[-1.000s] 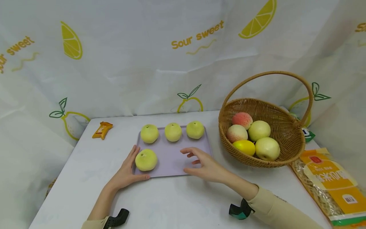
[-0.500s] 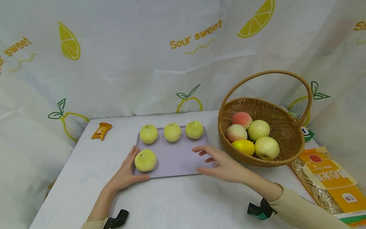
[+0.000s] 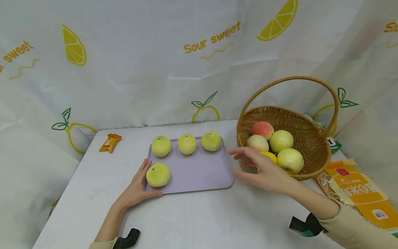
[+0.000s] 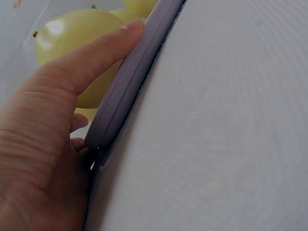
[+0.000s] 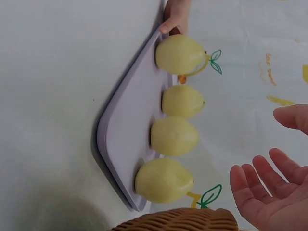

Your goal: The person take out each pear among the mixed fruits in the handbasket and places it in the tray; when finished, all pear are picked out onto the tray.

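A shallow lilac tray (image 3: 199,173) lies on the white table. Three round pale yellow-green fruits line its back edge, among them the back-right fruit (image 3: 211,141); another such fruit (image 3: 158,175) sits in the front-left corner. My left hand (image 3: 136,189) frames that corner, its fingers along the left side and its straight thumb on the front rim, as the left wrist view (image 4: 103,55) confirms for the thumb. Between tray and wicker basket (image 3: 314,148) hovers my right hand (image 3: 267,173), holding nothing, fingers loosely bent and thumb apart. It overlaps the basket's front in the head view.
The basket, with a tall handle, holds two peaches, including a red one (image 3: 262,130), a bright yellow fruit (image 3: 271,156) and two pale green fruits (image 3: 290,160). An orange-labelled bag (image 3: 362,193) lies at right. A small orange packet (image 3: 110,143) lies back left.
My right hand has moved rightward from over the tray to the front of the basket, staying empty. The left hand has stayed at the tray's corner, and the fruits have kept their places.
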Tool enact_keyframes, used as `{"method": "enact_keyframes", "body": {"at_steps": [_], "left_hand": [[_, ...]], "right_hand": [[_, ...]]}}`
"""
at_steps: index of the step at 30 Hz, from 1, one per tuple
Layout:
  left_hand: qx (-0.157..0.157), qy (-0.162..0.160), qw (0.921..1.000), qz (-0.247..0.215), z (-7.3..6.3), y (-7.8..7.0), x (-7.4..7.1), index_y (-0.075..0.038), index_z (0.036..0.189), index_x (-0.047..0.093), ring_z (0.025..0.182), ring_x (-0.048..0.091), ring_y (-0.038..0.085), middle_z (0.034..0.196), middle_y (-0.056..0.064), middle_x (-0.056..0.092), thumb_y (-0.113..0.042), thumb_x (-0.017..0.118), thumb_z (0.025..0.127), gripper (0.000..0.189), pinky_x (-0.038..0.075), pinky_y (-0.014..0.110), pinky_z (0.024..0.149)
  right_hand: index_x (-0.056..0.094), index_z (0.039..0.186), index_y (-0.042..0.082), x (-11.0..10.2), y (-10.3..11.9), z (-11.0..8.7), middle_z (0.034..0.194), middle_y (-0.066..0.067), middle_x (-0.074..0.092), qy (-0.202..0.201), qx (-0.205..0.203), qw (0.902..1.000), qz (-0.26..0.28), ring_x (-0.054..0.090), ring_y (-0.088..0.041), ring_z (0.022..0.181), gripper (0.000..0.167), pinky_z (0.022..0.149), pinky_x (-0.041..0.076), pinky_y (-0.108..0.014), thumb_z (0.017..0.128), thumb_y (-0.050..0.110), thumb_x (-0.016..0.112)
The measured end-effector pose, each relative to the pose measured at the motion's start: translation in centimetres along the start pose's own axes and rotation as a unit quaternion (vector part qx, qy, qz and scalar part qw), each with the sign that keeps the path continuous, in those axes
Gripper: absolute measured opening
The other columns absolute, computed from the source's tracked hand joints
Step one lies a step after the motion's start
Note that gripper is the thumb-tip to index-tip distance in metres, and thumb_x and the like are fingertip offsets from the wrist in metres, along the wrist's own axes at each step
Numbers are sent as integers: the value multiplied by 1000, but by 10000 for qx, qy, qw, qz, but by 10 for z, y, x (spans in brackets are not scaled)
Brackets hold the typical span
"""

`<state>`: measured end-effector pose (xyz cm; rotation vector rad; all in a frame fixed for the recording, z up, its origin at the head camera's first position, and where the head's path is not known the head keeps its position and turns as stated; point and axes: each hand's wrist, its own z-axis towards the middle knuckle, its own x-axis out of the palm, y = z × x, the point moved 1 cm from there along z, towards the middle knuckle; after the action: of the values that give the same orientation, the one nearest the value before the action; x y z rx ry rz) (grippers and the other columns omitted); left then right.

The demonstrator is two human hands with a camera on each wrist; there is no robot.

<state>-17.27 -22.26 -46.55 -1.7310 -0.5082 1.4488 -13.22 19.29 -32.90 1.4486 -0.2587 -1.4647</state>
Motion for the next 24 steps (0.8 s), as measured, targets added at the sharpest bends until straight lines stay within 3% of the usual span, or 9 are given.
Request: {"method": "enact_keyframes", "body": {"at_steps": [5,11,17,24], "left_hand": [[45,-2,10000,74,0,1,0,-15,158,12,146,-2,42,163,11,-3,-38,86,71,117,7,71,107],[56,-24,9999,115,0,1,0,-14,158,12,146,-1,43,163,11,-3,-39,86,71,117,7,71,107],[34,-19,10000,89,0,0,0,-14,158,12,146,-2,43,163,11,-3,-39,86,71,117,7,71,107],[42,-26,9999,99,-1,0,0,-14,158,12,146,-2,44,163,12,-3,-39,86,71,116,7,72,106]], "right_hand": [[56,129,7,-20,-2,-3,126,-1,59,-253,-74,9996,51,58,-18,108,43,86,53,-31,89,6,71],[58,127,13,-48,-6,-6,118,1,61,-209,-34,9984,-529,62,-16,103,40,83,54,-28,89,7,71],[60,123,15,-72,-25,-9,118,3,60,156,68,9935,-1126,62,-15,98,37,78,55,-30,89,10,72],[61,121,15,-103,-47,-12,116,6,61,878,146,9841,-1535,60,-7,97,34,77,55,-31,89,11,72]]}}
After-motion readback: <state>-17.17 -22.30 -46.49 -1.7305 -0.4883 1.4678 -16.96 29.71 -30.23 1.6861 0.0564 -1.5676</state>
